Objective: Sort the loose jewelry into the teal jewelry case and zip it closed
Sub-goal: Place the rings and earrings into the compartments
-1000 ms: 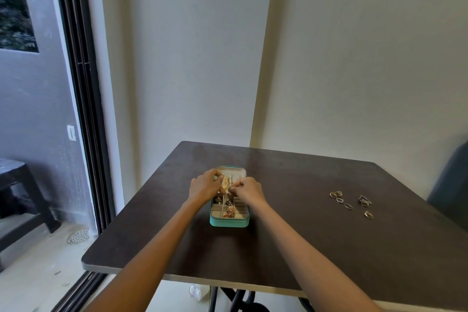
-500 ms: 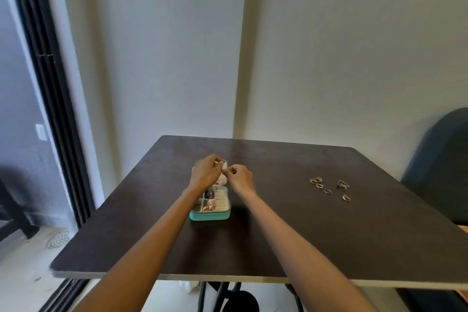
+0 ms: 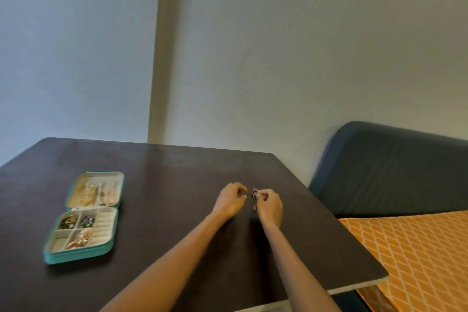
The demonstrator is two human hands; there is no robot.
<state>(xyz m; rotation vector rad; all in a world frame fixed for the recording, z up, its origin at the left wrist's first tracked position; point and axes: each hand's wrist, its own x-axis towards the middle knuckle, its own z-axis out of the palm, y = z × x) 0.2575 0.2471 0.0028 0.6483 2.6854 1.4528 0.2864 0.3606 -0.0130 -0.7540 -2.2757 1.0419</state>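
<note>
The teal jewelry case (image 3: 78,254) lies open on the left of the dark table (image 3: 164,172). Its lid holds gold pieces and its tray compartments hold more jewelry. Both hands are over the loose jewelry on the right of the table. My right hand (image 3: 269,206) pinches a small silver piece (image 3: 254,193) between thumb and fingertips. A ring (image 3: 255,208) lies on the table by that hand. My left hand (image 3: 230,201) is curled just left of it, fingertips down over the spot where other rings lay. Whether it holds anything is hidden.
The table's right edge (image 3: 354,243) is close to my right hand. Beyond it stand a dark blue sofa back (image 3: 392,167) and an orange patterned cushion (image 3: 417,256). Pale walls rise behind the table.
Both hands left the open case and moved right to the loose rings. My view swung right, so the case now sits far left. My right hand has picked up a small silver piece.
</note>
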